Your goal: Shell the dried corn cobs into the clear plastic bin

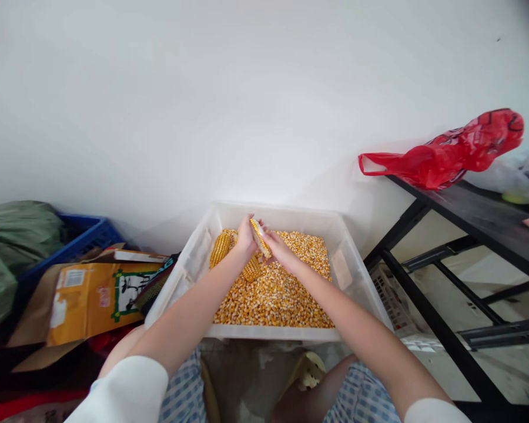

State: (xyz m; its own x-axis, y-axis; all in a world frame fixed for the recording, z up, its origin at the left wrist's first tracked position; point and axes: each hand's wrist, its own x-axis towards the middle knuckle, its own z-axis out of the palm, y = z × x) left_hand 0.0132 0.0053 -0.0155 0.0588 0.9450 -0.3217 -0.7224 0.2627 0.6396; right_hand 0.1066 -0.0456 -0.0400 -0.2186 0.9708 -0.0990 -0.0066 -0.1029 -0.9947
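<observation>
One green sheet (17, 241), crumpled, far left, lying against one blue crate (90, 235). One yellow carton (97, 299), printed, flaps loose, in front of the crate. One dark bag (163, 279), lettered, between carton and tub. One tub (273, 333), translucent, before a white wall, holding loose kernels (275, 302), too many to count. On the kernels, toward the tub's left side, at least two cobs with rows full; any others cannot be told. Two hands above the kernels, gripping one cob (260, 238) between them, tilted, part pale and stripped: left hand (245, 238) closed about its left side, right hand (280, 247) closed on its right. One black rack (489, 214), right of the tub, bearing one red bag (458, 150), bunched, and at least one clear bag (506, 182).
</observation>
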